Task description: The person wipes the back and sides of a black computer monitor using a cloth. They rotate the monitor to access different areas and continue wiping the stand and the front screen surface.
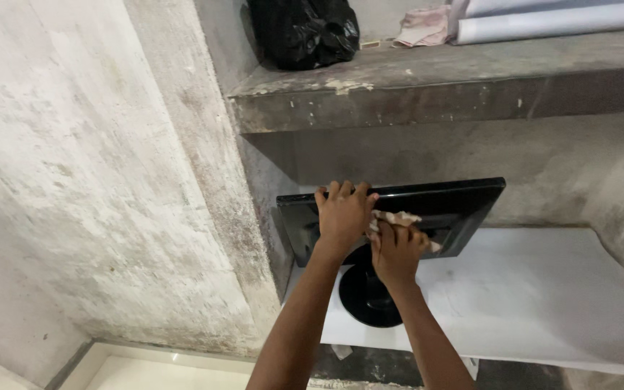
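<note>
The left hand (342,214) is gripping the glossy black flat monitor's (464,206) top edge while the right hand (396,250) is clenching a crumpled pale cloth (393,219), wiping its back panel, probably working sideways next.

On the concrete shelf (427,79) sat a black plastic bag (303,30), a crumpled cloth (423,26) beside it, then pale rolled sheets (557,20) (far right).

We see two bare forearms that enter from the bottom edge of the view. No sleeve covers them up to where the view cuts them off. The arms are slim, and each narrows toward the wrist. The left hand (342,215) and the right hand (397,250) wear no glove. We see no watch, band or ring on the wrists and fingers.
</note>
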